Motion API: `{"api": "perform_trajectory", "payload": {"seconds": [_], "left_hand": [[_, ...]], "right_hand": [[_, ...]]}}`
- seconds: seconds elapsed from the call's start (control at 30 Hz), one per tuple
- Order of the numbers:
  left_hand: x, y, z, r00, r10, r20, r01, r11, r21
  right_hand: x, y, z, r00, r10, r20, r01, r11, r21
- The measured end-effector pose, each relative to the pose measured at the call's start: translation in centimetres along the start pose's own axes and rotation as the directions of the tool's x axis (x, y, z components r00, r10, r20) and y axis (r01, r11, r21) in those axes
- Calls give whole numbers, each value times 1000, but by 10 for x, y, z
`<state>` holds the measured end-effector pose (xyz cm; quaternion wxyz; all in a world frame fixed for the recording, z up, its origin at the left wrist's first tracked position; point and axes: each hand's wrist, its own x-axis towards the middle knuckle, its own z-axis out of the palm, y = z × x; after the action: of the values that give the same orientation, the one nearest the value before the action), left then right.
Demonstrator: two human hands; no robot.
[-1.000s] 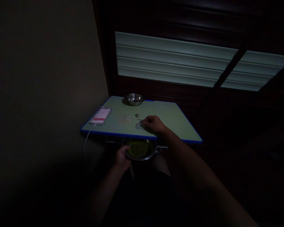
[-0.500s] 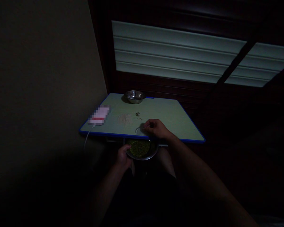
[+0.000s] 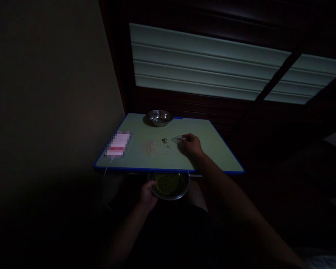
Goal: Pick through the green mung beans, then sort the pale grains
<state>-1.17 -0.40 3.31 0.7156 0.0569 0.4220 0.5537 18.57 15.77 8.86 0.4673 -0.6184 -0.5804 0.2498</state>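
My left hand [image 3: 149, 195] is closed on the left rim of a metal bowl [image 3: 174, 197], its thumb over the edge. Small green beans [image 3: 166, 183], which look like mung beans, lie in the bowl, below the table's front edge. Above the tabletop, my right hand [image 3: 192, 144] pinches a clear, round-edged plastic piece [image 3: 177, 139]; its exact kind is too dim to tell. Just left of that piece is a little cluster of dark brown bits [image 3: 165, 141]. Farther left, a pale patch of fine grains [image 3: 150, 148] is spread on the table.
The pale green table [image 3: 212, 157] has a blue edge. A second metal bowl [image 3: 159, 118] stands at its back. At the left lies a blurred-out phone [image 3: 118, 144] with a white cable [image 3: 105, 172] hanging over the edge. A wall [image 3: 56, 93] rises on the left, slatted panels [image 3: 207, 63] behind.
My right hand has moved away from the table's front edge and slightly right, carrying the clear plastic piece to beside the brown bits. My left hand keeps its hold on the bowl.
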Motion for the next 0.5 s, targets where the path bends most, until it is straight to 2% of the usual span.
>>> {"api": "perform_trajectory", "payload": {"seconds": [0.17, 0.3, 0.5], "left_hand": [[6, -2, -1, 1000, -11, 13, 11, 999, -42], [10, -3, -6, 995, -93, -18, 94, 996, 6], [7, 3, -11, 996, -85, -10, 85, 996, 24]], "right_hand": [[-9, -4, 1, 998, -58, 9, 58, 992, -112], [-11, -3, 0, 998, -43, 47, 48, 995, -90], [-15, -1, -2, 990, -37, 138, 43, 998, -41]]}}
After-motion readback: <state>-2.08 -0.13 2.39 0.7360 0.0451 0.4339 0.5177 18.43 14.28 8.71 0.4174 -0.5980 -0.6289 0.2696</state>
